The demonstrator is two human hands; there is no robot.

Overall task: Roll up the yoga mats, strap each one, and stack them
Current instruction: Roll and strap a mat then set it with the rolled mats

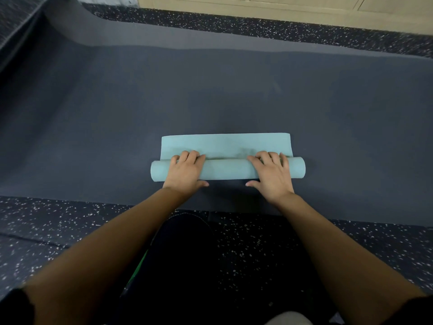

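A light teal yoga mat (228,170) lies across a wide dark grey mat (210,95), most of it wound into a roll. A short flat flap (226,144) is still spread beyond the roll. My left hand (186,171) lies over the roll's left part, fingers curved across the top and thumb at the near side. My right hand (273,172) rests the same way on the roll's right part. Both ends of the roll stick out past my hands. No strap is in view.
The dark grey mat's far edge curls up at the back left (70,26). Speckled dark rubber floor (58,231) surrounds it. A pale wooden cabinet base (257,5) runs along the top. My knee in dark clothing (187,242) is near the front edge.
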